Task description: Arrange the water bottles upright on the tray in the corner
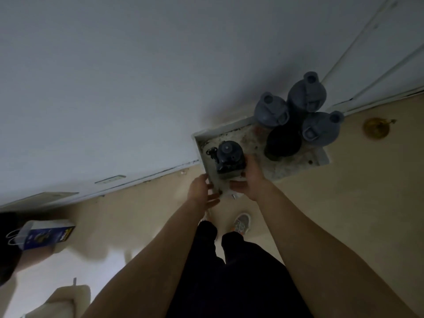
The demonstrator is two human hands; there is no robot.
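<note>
The white tray (322, 157) lies on the floor (344, 214) against the wall (114, 88), beside a door frame; its bare surface looks stained. Four bottles stand upright at its far right end: three grey-lidded bottles (270, 110) (306, 94) (320, 129) clustered close together, and one black-capped bottle (284, 140) just in front of them. A fifth, the dark bottle (228, 158) with a grey lid and a black loop, stands at the near left end, well apart from the cluster.

The right hand (249, 180) is against this bottle's right side, its fingers (250, 165) curled about the body (whether the grip is fully closed cannot be told). The left hand (202, 191) is at the tray's near left corner, fingers narrowly spread and touching the rim, holding nothing.

Below, dark trousers and one shoe (241, 222) are visible. A blue bag (43, 235) lies on the floor at far left.
</note>
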